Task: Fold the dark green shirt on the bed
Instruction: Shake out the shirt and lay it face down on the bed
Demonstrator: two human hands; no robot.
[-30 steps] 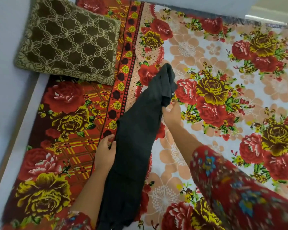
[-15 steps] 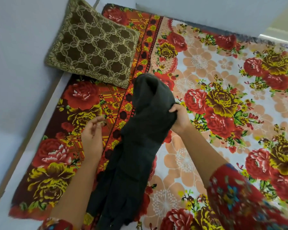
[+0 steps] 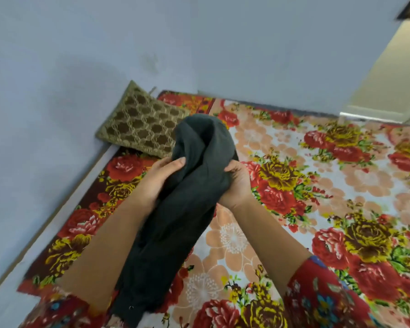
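The person is holding the dark green shirt (image 3: 189, 209) up off the bed (image 3: 341, 185), gathered into a long, narrow bundle that is hanging down toward the near edge of the mattress. The upper end is doubling over in a rounded hump above both hands, in front of the patterned cushion (image 3: 140, 129) lying at the far left corner of the bed.

The left hand (image 3: 159, 183) is cupping the bundle from its left side, fingers pressed together and laid flat along the cloth, thumb tucked behind where I cannot see it. The right hand (image 3: 237, 183) is gripping from the right, fingers curling around into the fabric and closing on a fold of it.

To my eye the shirt is partly folded lengthwise and now being doubled end over end. To do that well, the hands should be keeping the long edges lined up while bringing the hump down, since loose knit cloth like this is likely to slip and bunch when squeezed. Laying it flat on the floral sheet (image 3: 294, 221) near the middle of the bed and smoothing outward would give a cleaner crease than finishing the fold in the air. The lower end is trailing out of view, so I cannot tell whether it is even.
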